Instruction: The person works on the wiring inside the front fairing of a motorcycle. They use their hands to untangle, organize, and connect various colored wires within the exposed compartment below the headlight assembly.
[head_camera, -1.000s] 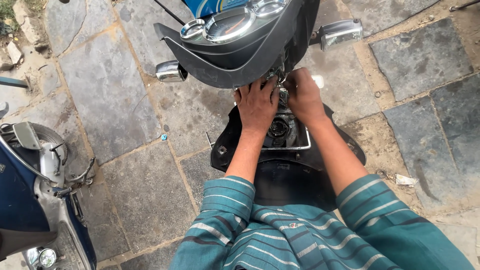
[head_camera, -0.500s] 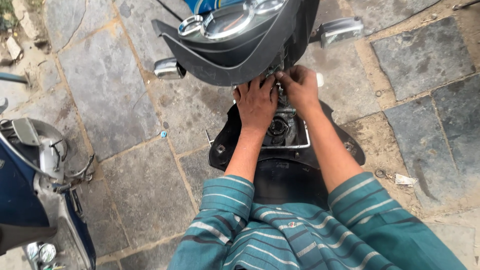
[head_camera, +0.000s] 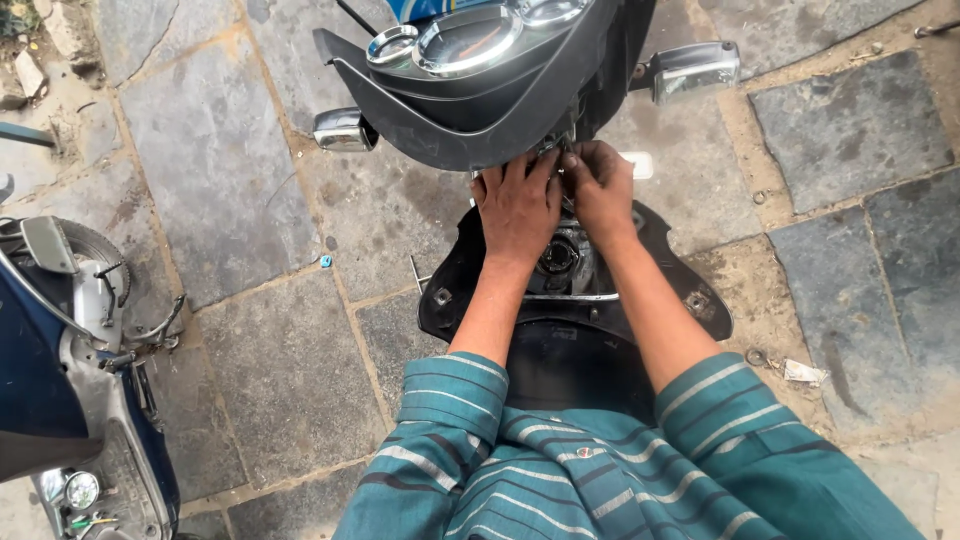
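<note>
Compared with a second ago, both hands have crept forward, up from the open floorboard area toward the steering column, right under the black handlebar cowl (head_camera: 470, 110) of the scooter. The left hand (head_camera: 517, 205) lies flat with fingers spread and loose, fingertips tucked under the cowl's rear edge, not clenched on anything I can make out. The right hand (head_camera: 600, 190) is curled tight beside it, fingers pinched on some small metal part just below the cowl, too hidden to say what. So the work has shifted from the round fitting (head_camera: 557, 257) in the floorboard, now sitting bare behind the hands, up to the column.

Ground is rough grey stone paving (head_camera: 230, 180), dusty, outdoors. Well left of the cowl a blue scooter (head_camera: 60, 380) is parked. A tiny blue bit (head_camera: 325, 262) lies left of the floorboard, a scrap of litter (head_camera: 803, 372) off to its right.
</note>
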